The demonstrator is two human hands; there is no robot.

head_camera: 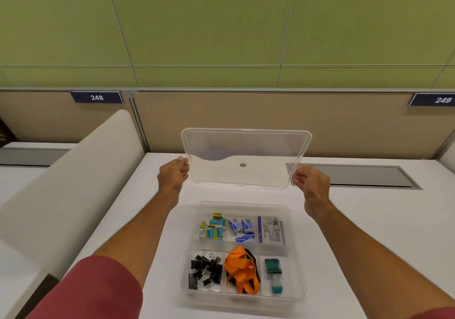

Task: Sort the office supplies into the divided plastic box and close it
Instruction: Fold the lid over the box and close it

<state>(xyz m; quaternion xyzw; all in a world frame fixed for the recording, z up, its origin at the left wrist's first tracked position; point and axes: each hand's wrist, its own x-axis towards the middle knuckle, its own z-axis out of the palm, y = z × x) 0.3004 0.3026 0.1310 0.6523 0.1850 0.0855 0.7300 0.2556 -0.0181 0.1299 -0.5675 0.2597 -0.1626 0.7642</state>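
Clear plastic makes up both the lid (pixel 246 158) and the divided box (pixel 242 252), which are well apart: the lid is held up in the air beyond the box, tilted with its inner face toward the camera, while the box sits open on the white desk (pixel 357 232) nearer the person. The left hand (pixel 173 174) grasps the lid's left edge and the right hand (pixel 310 182) grasps its right edge. Inside the box, the far row holds small yellow and teal boxes (pixel 214 226) at left, blue and white staple boxes (pixel 242 228) in the middle and a printed packet (pixel 272 230) at right. The near row holds black binder clips (pixel 205 270) at left, a bundled orange lanyard (pixel 242 269) in the middle and a green and teal item (pixel 273 273), which I cannot identify, at right. A red sleeve (pixel 93 291) covers the left upper arm.
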